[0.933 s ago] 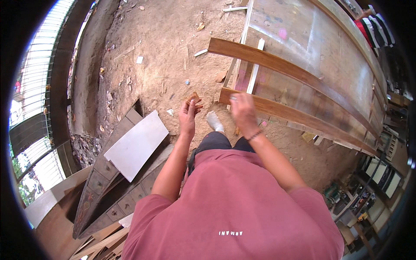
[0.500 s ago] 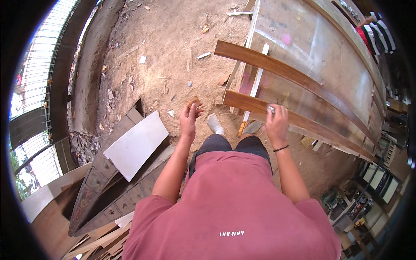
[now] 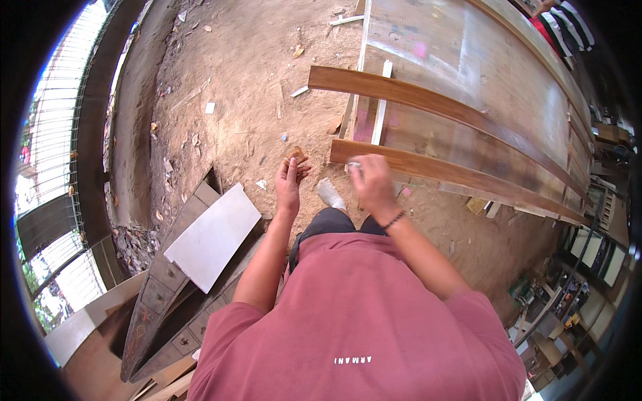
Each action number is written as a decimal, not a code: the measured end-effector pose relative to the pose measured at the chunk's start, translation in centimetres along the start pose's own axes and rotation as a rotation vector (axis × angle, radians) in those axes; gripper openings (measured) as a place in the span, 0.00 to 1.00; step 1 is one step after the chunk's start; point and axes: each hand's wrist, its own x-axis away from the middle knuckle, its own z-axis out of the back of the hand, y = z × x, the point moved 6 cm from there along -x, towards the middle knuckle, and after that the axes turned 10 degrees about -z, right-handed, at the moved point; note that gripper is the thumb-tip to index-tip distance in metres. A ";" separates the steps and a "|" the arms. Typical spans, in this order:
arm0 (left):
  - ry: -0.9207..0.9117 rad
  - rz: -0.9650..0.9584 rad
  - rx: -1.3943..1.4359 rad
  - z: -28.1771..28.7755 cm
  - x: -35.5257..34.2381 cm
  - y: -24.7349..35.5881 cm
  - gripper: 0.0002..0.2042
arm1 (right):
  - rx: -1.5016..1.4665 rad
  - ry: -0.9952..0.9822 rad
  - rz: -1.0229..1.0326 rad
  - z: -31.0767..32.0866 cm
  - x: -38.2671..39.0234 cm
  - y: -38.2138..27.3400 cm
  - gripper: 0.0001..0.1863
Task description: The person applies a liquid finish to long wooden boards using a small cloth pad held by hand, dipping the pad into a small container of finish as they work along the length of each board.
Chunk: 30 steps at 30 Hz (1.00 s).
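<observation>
My left hand [image 3: 288, 190] is raised over the dirt floor, its fingers closed on a small flat brown piece [image 3: 297, 155] that looks like folded sandpaper or a scrap. Close to the end of the nearer brown wooden plank [image 3: 408, 162] is my right hand [image 3: 376, 186], slightly blurred. It pinches a small whitish wad [image 3: 353, 164], possibly cloth. A second brown plank [image 3: 401, 93] lies beyond the first, roughly alongside it. Both have a glossy brown surface and rest across a large worktable [image 3: 441, 63], their left ends overhanging its edge.
A white board [image 3: 215, 235] lies on a dark pointed wooden piece [image 3: 148, 294] at the left. Another person in a striped garment [image 3: 568, 27] is at the far right. Tools and boxes [image 3: 555, 301] clutter the lower right. Scraps dot the dirt floor [image 3: 247, 87].
My right hand, with the wad, has moved left from over the nearer plank to near its left end. My left hand has barely moved. The view has shifted slightly.
</observation>
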 end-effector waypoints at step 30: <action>-0.093 0.028 -0.003 -1.2 -0.9 1.4 0.20 | 0.212 0.200 -0.168 2.6 0.7 7.3 0.08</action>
